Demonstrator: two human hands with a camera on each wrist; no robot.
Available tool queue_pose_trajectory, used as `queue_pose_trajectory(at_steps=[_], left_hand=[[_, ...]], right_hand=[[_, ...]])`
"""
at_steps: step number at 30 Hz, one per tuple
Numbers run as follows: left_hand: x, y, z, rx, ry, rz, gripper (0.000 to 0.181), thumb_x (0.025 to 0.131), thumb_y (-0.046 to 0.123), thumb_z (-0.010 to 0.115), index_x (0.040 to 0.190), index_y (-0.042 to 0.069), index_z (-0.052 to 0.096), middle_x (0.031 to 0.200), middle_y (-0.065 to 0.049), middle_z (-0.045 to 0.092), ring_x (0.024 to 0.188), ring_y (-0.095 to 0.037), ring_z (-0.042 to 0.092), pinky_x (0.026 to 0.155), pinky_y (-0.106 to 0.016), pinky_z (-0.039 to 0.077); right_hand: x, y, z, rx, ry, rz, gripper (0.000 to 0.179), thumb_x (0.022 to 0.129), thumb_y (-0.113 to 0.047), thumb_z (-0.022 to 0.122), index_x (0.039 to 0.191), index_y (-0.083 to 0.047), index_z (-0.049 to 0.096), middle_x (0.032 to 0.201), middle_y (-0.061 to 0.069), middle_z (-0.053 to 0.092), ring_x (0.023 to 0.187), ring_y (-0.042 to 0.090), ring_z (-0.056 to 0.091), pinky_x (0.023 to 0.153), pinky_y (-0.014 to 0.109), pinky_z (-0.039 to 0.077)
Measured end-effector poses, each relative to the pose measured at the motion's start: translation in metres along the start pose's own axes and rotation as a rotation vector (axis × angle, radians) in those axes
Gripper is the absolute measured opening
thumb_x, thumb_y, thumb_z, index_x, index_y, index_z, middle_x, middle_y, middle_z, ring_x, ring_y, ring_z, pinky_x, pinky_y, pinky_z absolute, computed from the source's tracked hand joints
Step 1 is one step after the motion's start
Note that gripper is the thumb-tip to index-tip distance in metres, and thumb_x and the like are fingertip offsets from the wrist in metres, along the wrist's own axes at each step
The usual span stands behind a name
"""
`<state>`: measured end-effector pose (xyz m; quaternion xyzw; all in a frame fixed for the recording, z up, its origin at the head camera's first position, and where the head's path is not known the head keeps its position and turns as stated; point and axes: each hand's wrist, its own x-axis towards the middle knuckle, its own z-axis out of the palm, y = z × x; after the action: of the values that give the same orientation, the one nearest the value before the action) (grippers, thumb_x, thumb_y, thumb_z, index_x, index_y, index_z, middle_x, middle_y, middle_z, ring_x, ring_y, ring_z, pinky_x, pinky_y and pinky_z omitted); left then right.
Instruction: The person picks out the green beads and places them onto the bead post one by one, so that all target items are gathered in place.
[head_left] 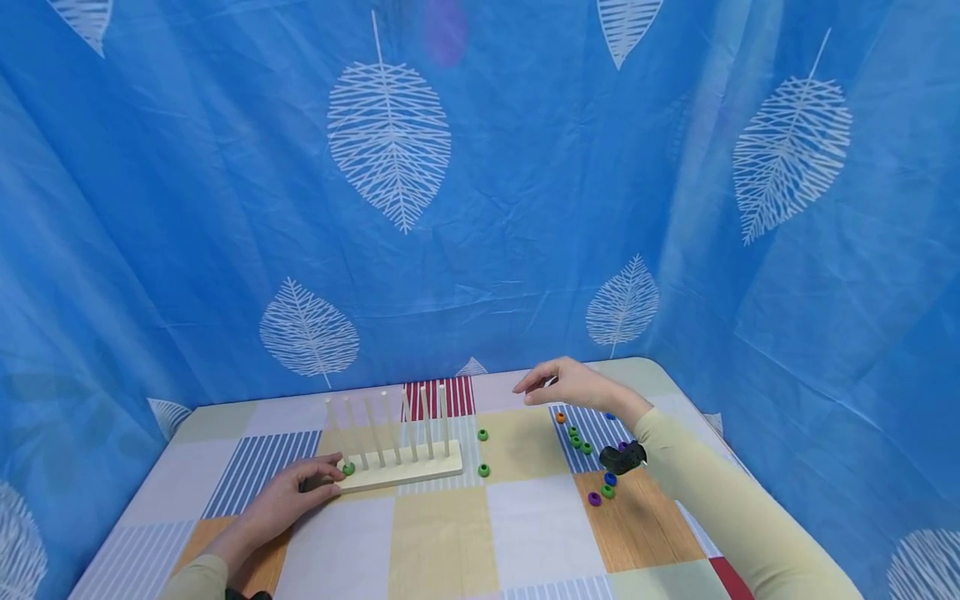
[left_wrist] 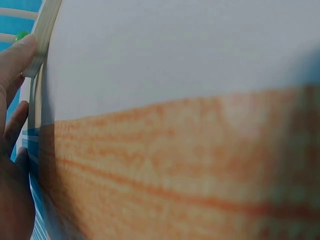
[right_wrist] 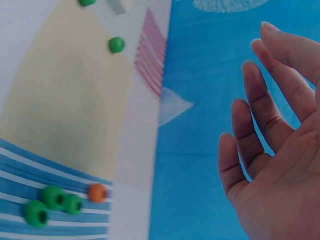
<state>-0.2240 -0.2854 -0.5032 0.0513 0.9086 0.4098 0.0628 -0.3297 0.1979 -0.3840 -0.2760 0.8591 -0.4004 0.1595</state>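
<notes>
A pale wooden peg rack [head_left: 405, 473] with a row of upright pegs stands on the left half of the table. One green bead [head_left: 348, 468] sits low at its leftmost peg. My left hand [head_left: 288, 497] holds that end of the base, thumb in front and fingers behind; the left wrist view shows only part of this hand [left_wrist: 15, 75] at its edge. Over the table, right of the rack, my right hand [head_left: 573, 385] hovers with loosely bent fingers and nothing in them. The right wrist view shows its bare palm [right_wrist: 285, 185].
Two loose green beads [head_left: 483, 470] lie just right of the rack. Farther right are an orange bead [head_left: 561, 417], several green beads [head_left: 576, 441], a blue bead [head_left: 611, 479] and a purple bead [head_left: 595, 498]. A blue leaf-patterned curtain [head_left: 525, 208] surrounds the table's patchwork cloth [head_left: 442, 533].
</notes>
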Motion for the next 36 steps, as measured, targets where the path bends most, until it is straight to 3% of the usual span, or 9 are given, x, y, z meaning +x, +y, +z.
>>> queue_pose_trajectory(at_steps=[9, 17, 27, 36], left_hand=[[0.001, -0.001, 0.001, 0.007, 0.003, 0.013, 0.019, 0.093, 0.037, 0.076, 0.106, 0.023, 0.075, 0.147, -0.013, 0.056, 0.141, -0.043, 0.042, 0.115, -0.067, 0.028], [0.0, 0.0, 0.001, 0.014, 0.005, 0.013, 0.017, 0.093, 0.035, 0.077, 0.105, 0.022, 0.075, 0.147, -0.015, 0.056, 0.141, -0.044, 0.042, 0.115, -0.067, 0.028], [0.002, -0.002, 0.0, -0.01, 0.004, 0.013, 0.018, 0.093, 0.034, 0.077, 0.105, 0.021, 0.075, 0.146, -0.014, 0.057, 0.141, -0.044, 0.042, 0.114, -0.067, 0.028], [0.0, 0.0, 0.0, -0.014, -0.005, 0.015, 0.018, 0.093, 0.033, 0.077, 0.105, 0.021, 0.075, 0.147, -0.015, 0.056, 0.142, -0.044, 0.041, 0.115, -0.068, 0.026]], right_hand=[[0.015, 0.029, 0.03, 0.036, 0.006, 0.043, 0.035, 0.095, -0.035, 0.075, 0.122, -0.012, 0.075, 0.124, 0.007, 0.071, 0.108, 0.018, 0.063, 0.098, 0.045, 0.051], [0.035, 0.042, 0.056, 0.064, -0.007, -0.029, 0.025, 0.095, -0.017, 0.074, 0.118, -0.008, 0.076, 0.118, 0.015, 0.072, 0.099, 0.016, 0.064, 0.091, 0.036, 0.053], [0.052, 0.051, 0.077, 0.011, 0.036, 0.023, 0.026, 0.088, -0.019, 0.082, 0.114, -0.016, 0.078, 0.105, -0.004, 0.071, 0.097, 0.014, 0.062, 0.085, 0.034, 0.052], [0.056, 0.058, 0.088, 0.049, 0.01, 0.045, 0.029, 0.087, -0.019, 0.083, 0.114, -0.015, 0.077, 0.107, -0.004, 0.071, 0.098, 0.013, 0.062, 0.087, 0.033, 0.053]])
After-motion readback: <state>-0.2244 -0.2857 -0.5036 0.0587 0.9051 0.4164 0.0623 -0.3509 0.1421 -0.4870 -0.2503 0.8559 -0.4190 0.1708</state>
